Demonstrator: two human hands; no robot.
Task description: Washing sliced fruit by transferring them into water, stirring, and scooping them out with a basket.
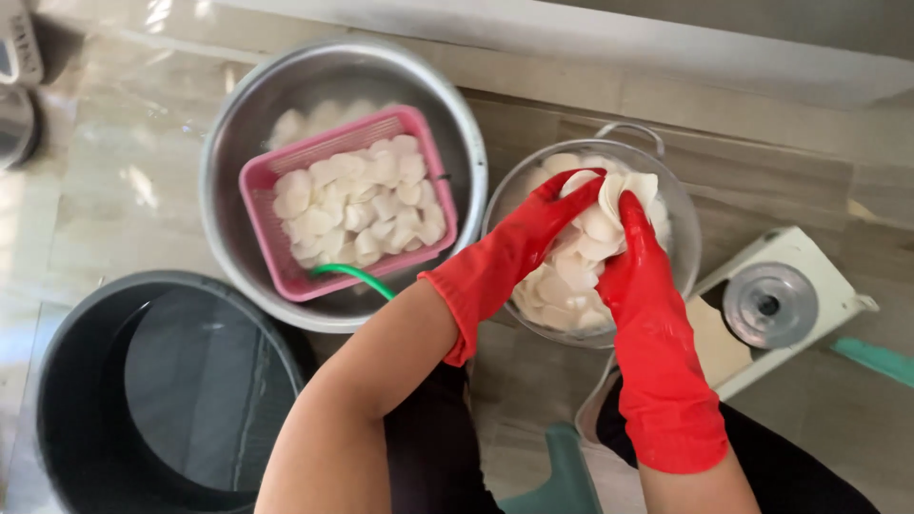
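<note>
While both hands work over the small metal bowl (681, 205), each wears a long red rubber glove. The left hand (547, 214) reaches in from the lower left, its fingers (581, 186) curled over the top of a bunch of pale white slices (619, 195). The right hand (633, 262) comes up from below, with its fingers pressed against the same bunch from the right side, so the 2 hands hold the slices between them, raised a little above the heap. More white slices (562, 286) fill the bowl beneath, which has a wire handle at its far rim and stands on the tiled floor (124, 181).

Left of it sits a large metal basin (238, 124). A pink plastic basket (262, 214) rests tilted inside the basin, heaped with similar white slices, and a few more slices lie in the basin behind the basket. A green hose (352, 276) curves over the basin's near rim, just beside the basket's lower corner.

At the lower left stands a dark round tub (67, 381). To the right of the small bowl lies a white slicing machine (819, 276) with a round metal disc (769, 305) on top. A teal stool edge (566, 471) shows between the person's knees.
</note>
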